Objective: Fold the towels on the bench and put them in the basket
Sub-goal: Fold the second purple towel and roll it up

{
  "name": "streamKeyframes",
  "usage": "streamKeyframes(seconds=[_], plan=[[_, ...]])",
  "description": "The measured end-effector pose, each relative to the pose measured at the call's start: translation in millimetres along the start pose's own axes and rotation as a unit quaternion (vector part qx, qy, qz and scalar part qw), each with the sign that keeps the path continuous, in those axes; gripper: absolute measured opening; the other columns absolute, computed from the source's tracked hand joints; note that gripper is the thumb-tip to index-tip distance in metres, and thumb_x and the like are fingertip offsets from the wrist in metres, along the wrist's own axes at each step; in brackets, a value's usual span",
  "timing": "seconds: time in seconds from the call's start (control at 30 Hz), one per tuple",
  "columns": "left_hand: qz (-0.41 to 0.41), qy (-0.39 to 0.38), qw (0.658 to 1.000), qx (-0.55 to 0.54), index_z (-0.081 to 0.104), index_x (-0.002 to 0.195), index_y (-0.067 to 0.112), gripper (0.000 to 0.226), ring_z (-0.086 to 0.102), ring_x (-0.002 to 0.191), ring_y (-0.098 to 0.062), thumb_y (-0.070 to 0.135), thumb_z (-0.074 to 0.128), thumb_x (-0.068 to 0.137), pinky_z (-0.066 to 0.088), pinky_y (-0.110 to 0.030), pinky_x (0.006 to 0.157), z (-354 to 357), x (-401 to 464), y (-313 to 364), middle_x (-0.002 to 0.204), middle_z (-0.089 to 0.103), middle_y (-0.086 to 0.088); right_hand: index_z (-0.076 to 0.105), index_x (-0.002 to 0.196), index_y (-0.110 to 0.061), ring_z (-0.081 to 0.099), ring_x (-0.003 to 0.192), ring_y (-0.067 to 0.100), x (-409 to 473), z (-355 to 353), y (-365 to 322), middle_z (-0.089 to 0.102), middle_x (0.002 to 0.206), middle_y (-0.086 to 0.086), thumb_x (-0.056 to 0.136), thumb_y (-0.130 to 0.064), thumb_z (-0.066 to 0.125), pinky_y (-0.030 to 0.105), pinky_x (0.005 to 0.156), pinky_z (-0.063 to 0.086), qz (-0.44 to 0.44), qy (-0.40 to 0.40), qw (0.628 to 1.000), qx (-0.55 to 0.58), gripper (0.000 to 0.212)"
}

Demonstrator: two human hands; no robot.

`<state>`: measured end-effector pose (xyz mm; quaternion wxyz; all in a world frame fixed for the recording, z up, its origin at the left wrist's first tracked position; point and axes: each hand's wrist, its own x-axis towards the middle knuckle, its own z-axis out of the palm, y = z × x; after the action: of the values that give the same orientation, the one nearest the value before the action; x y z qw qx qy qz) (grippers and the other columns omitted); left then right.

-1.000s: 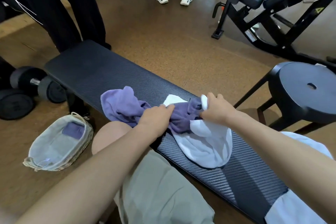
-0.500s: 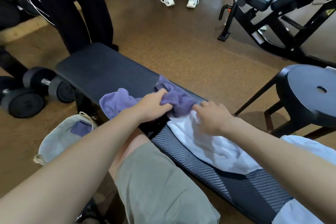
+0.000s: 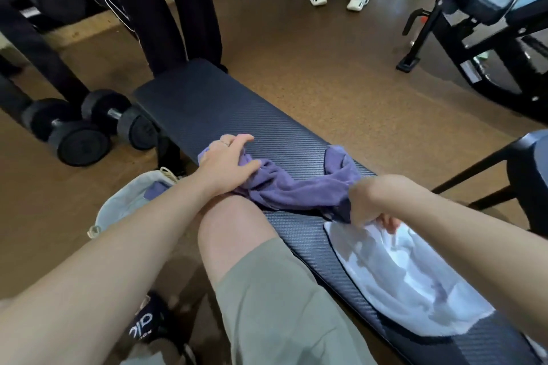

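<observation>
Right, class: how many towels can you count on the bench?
2. A purple towel lies bunched across the bench, gripped by both hands; a white towel lies spread nearer the person. The arms may hide more.

likely a gym, weight bench point(image 3: 213, 104), dumbbells point(image 3: 89, 130)

There is one view only, from a wide-angle camera on the person's head, tilted forward and down. It sits close above the forearms, which enter from the bottom edge and reach out to the left hand point(image 3: 223, 162) and right hand point(image 3: 370, 201) at mid-frame. Beyond the hands the bench point(image 3: 207, 104) runs away towards upper left. Straight lines bow near the edges.
</observation>
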<state>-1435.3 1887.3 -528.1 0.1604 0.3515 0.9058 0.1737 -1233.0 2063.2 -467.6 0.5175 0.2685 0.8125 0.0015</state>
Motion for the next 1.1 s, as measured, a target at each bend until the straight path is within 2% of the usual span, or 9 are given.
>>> streamKeyframes(seconds=[0.13,0.27,0.37,0.43,0.6,0.7,0.83,0.97,1.1], plan=[[-0.200,0.033,0.978,-0.058,0.020,0.157,0.029,0.083,0.033,0.138,-0.040,0.049,0.064,0.089,0.030,-0.045,0.112,3,2,-25,0.155,0.026,-0.015,0.057,0.109,-0.014,0.064,0.096,0.031,19,-48,-18,0.057,0.094,0.004,0.089,-0.024,0.057,0.032,0.073,0.045,-0.080,0.362,0.925,0.081,0.022],[-0.306,0.004,0.925,-0.227,0.027,0.147,0.006,0.086,0.051,0.109,-0.027,0.036,0.076,0.083,0.038,-0.031,0.078,0,4,-39,0.129,0.046,-0.011,0.050,0.137,-0.013,0.057,0.112,0.028,60,-79,-54,0.059,0.126,0.010,0.095,-0.030,0.059,0.032,0.085,0.042,-0.220,0.309,0.890,0.253,0.046],[-0.293,0.042,0.906,-0.304,0.056,0.095,0.006,0.044,0.055,0.075,-0.022,0.030,0.075,0.063,0.038,-0.028,0.057,1,10,-48,0.087,0.058,-0.007,0.051,0.141,-0.017,0.058,0.109,0.021,81,-78,-81,0.063,0.123,0.002,0.094,-0.043,0.062,0.027,0.083,0.039,-0.239,0.257,0.876,0.332,0.055],[-0.257,0.044,0.895,-0.363,0.049,0.066,0.014,0.023,0.045,0.065,-0.020,0.023,0.070,0.063,0.036,-0.031,0.057,2,13,-50,0.064,0.047,-0.005,0.058,0.133,-0.014,0.059,0.106,0.019,88,-78,-95,0.063,0.116,-0.001,0.093,-0.043,0.064,0.026,0.081,0.038,-0.250,0.236,0.862,0.373,0.050],[-0.208,0.100,0.871,-0.433,0.062,0.097,0.019,0.007,0.057,0.085,-0.019,0.020,0.061,0.089,0.045,-0.034,0.071,-15,23,-46,0.098,0.064,-0.005,0.067,0.091,0.009,0.046,0.069,0.016,93,-88,-101,0.055,0.074,0.005,0.091,-0.016,0.060,0.028,0.060,0.037,-0.271,0.186,0.837,0.437,0.025],[-0.206,0.178,0.848,-0.454,0.063,0.105,0.018,0.014,0.061,0.096,-0.020,0.018,0.053,0.095,0.050,-0.035,0.086,-31,35,-56,0.107,0.065,-0.007,0.065,0.070,-0.009,0.052,0.073,0.018,95,-115,-91,0.060,0.074,0.004,0.089,-0.007,0.055,0.026,0.063,0.039,-0.229,0.275,0.809,0.467,0.022],[-0.242,0.235,0.810,-0.479,0.062,0.111,0.012,0.022,0.061,0.103,-0.025,0.021,0.049,0.096,0.050,-0.043,0.096,-42,47,-71,0.110,0.064,-0.009,0.063,0.108,-0.008,0.057,0.099,0.029,108,-146,-73,0.065,0.109,0.013,0.098,-0.022,0.046,0.031,0.082,0.042,-0.050,0.419,0.726,0.543,0.024],[-0.244,0.209,0.834,-0.449,0.056,0.103,0.009,0.018,0.050,0.083,-0.017,0.024,0.047,0.099,0.042,-0.035,0.075,-30,51,-76,0.091,0.054,-0.002,0.061,0.099,-0.009,0.059,0.098,0.032,119,-147,-81,0.066,0.095,0.010,0.097,-0.060,0.039,0.038,0.082,0.043,-0.112,0.332,0.786,0.510,0.055],[-0.248,0.181,0.858,-0.411,0.049,0.090,0.016,0.018,0.046,0.075,-0.013,0.026,0.043,0.103,0.036,-0.032,0.066,-14,51,-81,0.084,0.050,0.001,0.068,0.096,-0.009,0.065,0.089,0.028,126,-130,-92,0.071,0.090,0.008,0.087,-0.043,0.066,0.037,0.079,0.052,-0.174,0.337,0.862,0.337,0.035]])
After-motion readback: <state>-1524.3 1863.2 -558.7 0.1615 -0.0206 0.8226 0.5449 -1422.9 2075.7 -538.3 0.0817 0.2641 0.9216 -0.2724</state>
